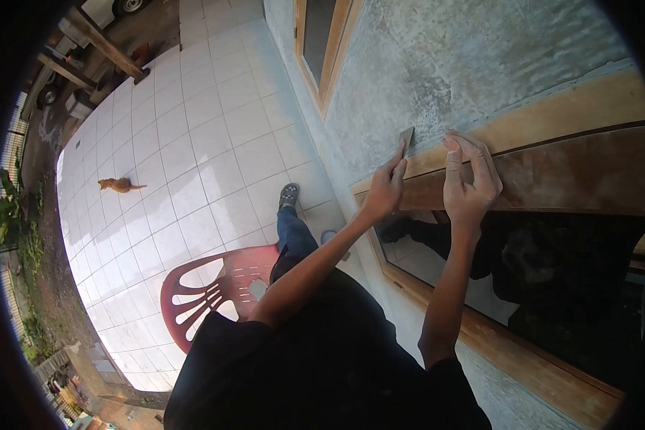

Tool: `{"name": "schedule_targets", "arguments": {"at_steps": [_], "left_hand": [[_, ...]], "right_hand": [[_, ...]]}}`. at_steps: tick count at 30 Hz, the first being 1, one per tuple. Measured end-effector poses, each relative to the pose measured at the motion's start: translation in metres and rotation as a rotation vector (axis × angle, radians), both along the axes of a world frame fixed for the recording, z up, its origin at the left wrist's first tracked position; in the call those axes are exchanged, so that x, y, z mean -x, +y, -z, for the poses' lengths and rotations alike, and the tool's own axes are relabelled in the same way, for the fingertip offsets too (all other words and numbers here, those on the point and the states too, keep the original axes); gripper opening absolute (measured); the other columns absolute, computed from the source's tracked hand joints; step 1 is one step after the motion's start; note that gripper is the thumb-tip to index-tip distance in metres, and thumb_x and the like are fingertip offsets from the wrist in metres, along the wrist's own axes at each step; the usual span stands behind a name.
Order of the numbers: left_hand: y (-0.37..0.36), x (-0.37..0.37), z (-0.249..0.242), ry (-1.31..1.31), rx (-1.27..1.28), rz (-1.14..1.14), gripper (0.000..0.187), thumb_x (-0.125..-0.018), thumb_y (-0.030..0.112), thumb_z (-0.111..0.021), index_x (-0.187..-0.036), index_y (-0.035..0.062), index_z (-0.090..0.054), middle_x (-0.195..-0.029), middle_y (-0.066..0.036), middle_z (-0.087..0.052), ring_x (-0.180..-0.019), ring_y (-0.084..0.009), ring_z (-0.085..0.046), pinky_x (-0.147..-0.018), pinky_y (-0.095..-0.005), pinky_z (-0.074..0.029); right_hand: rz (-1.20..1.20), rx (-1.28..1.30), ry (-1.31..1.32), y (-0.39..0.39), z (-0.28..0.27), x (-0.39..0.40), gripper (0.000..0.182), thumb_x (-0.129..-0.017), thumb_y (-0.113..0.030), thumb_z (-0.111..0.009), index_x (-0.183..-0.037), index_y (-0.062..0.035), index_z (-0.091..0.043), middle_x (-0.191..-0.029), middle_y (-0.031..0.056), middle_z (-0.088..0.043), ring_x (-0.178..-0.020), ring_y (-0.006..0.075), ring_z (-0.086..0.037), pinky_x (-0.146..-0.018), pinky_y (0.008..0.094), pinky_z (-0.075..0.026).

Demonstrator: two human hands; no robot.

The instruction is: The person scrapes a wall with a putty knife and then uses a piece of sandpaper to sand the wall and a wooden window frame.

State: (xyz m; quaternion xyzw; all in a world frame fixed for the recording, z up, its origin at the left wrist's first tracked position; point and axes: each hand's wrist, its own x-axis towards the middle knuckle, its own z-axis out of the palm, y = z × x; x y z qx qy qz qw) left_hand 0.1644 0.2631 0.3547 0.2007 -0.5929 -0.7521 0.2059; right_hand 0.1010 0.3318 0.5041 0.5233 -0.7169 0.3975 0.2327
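Note:
My left hand (385, 190) is closed around a small putty knife (407, 135), whose flat metal blade points up near the grey plastered wall (437, 64). The blade is beside the upper edge of the wooden window frame (573, 104). My right hand (471, 175) is raised in front of that frame, to the right of the knife. Its fingers curl in toward the thumb, with pale dust on the fingertips; whatever they pinch, if anything, is too small to make out. Below the hands, dark window glass (552, 279) carries a reflection.
A red plastic chair (226, 276) is close at my left, with a small pale piece (258, 289) on its seat. An orange cat (120, 185) sits on the white tiled floor (193, 136). Another wooden-framed window (327, 50) is farther along the wall. Wooden posts (107, 43) stand at the far left.

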Motion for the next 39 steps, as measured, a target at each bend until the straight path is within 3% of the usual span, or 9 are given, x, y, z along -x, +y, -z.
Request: {"name": "schedule_targets", "arguments": {"at_steps": [3,7,9,15,17,23,27,35,39], "left_hand": [[-0.033,0.008,-0.017,-0.066,-0.231,0.017,0.047,-0.102,0.022,-0.038,-0.146,0.0089,-0.030,-0.049,0.002,-0.036,-0.035,-0.0093,-0.036,-0.032,-0.0301,-0.037],[-0.017,-0.012,-0.027,-0.130,-0.221,0.122,0.049,-0.101,0.025,-0.038,-0.147,0.0104,-0.028,-0.050,0.001,-0.039,-0.037,-0.0105,-0.037,-0.034,-0.0303,-0.038],[-0.014,-0.010,-0.022,-0.107,-0.233,0.144,0.051,-0.101,0.030,-0.039,-0.149,0.0183,-0.024,-0.054,0.002,-0.035,-0.043,-0.0081,-0.033,-0.035,-0.0250,-0.032],[-0.030,-0.001,-0.015,-0.129,-0.295,0.105,0.052,-0.101,0.029,-0.039,-0.150,0.0189,-0.024,-0.058,0.002,-0.034,-0.047,-0.0099,-0.035,-0.037,-0.0247,-0.030],[-0.019,-0.008,-0.020,-0.146,-0.332,0.153,0.052,-0.101,0.029,-0.039,-0.150,0.0193,-0.024,-0.059,0.002,-0.034,-0.047,-0.0099,-0.035,-0.037,-0.0245,-0.030],[-0.046,0.033,0.036,-0.190,-0.430,-0.003,0.055,-0.100,0.029,-0.039,-0.151,0.0209,-0.019,-0.061,0.001,-0.035,-0.047,-0.0097,-0.036,-0.037,-0.0230,-0.031],[-0.006,-0.001,0.014,-0.180,-0.414,0.089,0.053,-0.101,0.030,-0.039,-0.150,0.0206,-0.021,-0.061,0.000,-0.036,-0.047,-0.0114,-0.038,-0.038,-0.0255,-0.034],[-0.040,0.023,0.097,-0.262,-0.852,0.049,0.052,-0.100,0.028,-0.039,-0.149,0.0191,-0.025,-0.062,0.001,-0.036,-0.047,-0.0091,-0.037,-0.037,-0.0216,-0.032],[-0.025,-0.007,0.064,-0.194,-0.848,0.193,0.054,-0.100,0.031,-0.041,-0.149,0.0185,-0.023,-0.063,0.001,-0.038,-0.047,-0.0087,-0.037,-0.037,-0.0210,-0.033]], "right_hand": [[-0.007,0.031,-0.162,0.007,-0.002,-0.010,0.008,-0.088,-0.001,-0.060,-0.094,0.0038,-0.064,-0.091,0.0123,-0.069,-0.080,0.0226,-0.067,-0.073,0.0328,-0.053],[0.051,0.019,-0.196,0.026,-0.001,-0.018,0.009,-0.090,-0.003,-0.059,-0.094,0.0034,-0.064,-0.087,0.0113,-0.069,-0.078,0.0211,-0.067,-0.073,0.0318,-0.052],[0.041,-0.009,-0.216,0.034,0.001,-0.018,0.010,-0.090,-0.004,-0.059,-0.094,0.0032,-0.065,-0.086,0.0113,-0.069,-0.078,0.0208,-0.066,-0.073,0.0313,-0.052],[0.029,-0.051,-0.224,0.041,0.005,-0.016,0.014,-0.091,-0.010,-0.060,-0.096,0.0025,-0.065,-0.085,0.0103,-0.068,-0.077,0.0181,-0.065,-0.071,0.0289,-0.051],[0.013,0.007,-0.398,0.042,0.003,-0.022,0.016,-0.093,-0.011,-0.059,-0.098,0.0028,-0.066,-0.086,0.0085,-0.068,-0.077,0.0152,-0.064,-0.069,0.0275,-0.051],[-0.005,0.005,-0.485,0.047,-0.001,-0.025,0.017,-0.094,-0.011,-0.057,-0.099,0.0038,-0.065,-0.089,0.0085,-0.068,-0.078,0.0131,-0.065,-0.069,0.0255,-0.050],[-0.017,0.002,-0.438,0.049,0.006,-0.023,0.017,-0.095,-0.009,-0.055,-0.098,0.0052,-0.064,-0.089,0.0099,-0.068,-0.077,0.0145,-0.065,-0.070,0.0258,-0.051],[0.120,0.073,-0.355,0.039,0.013,-0.023,0.016,-0.094,-0.005,-0.054,-0.095,0.0083,-0.062,-0.089,0.0152,-0.066,-0.072,0.0193,-0.064,-0.071,0.0298,-0.054],[0.131,0.001,-0.210,0.029,0.022,-0.018,0.018,-0.094,-0.008,-0.054,-0.094,0.0079,-0.062,-0.087,0.0149,-0.066,-0.071,0.0206,-0.064,-0.067,0.0300,-0.055]]}}
